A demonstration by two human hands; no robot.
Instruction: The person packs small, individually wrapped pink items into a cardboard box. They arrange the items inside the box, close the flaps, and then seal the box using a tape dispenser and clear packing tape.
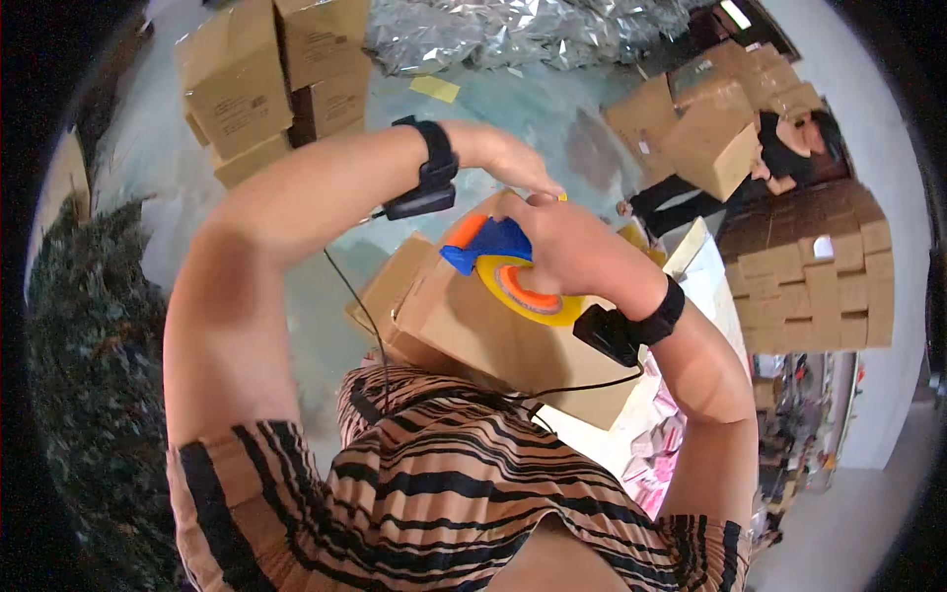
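Note:
My right hand (577,247) grips a blue and orange tape dispenser (498,240) loaded with a wide roll of yellow tape (552,312). The dispenser is over a brown cardboard box (459,321) in front of my body. Beyond it, my left hand (503,158) reaches across the box's far side, close to my right hand. Its fingertips are mostly hidden, and a small bit of yellow shows beside them. Both wrists wear black straps with small black units, and thin black cables run from these toward my striped top.
Cardboard boxes (232,84) stand stacked at the far left. Crumpled silvery plastic (523,35) lies at the back. On the right, a person (789,148) in black holds a carton near more stacked cartons (814,281). Dark green foliage-like material (94,395) fills the left side; pink-and-white packets (656,444) lie by my right arm.

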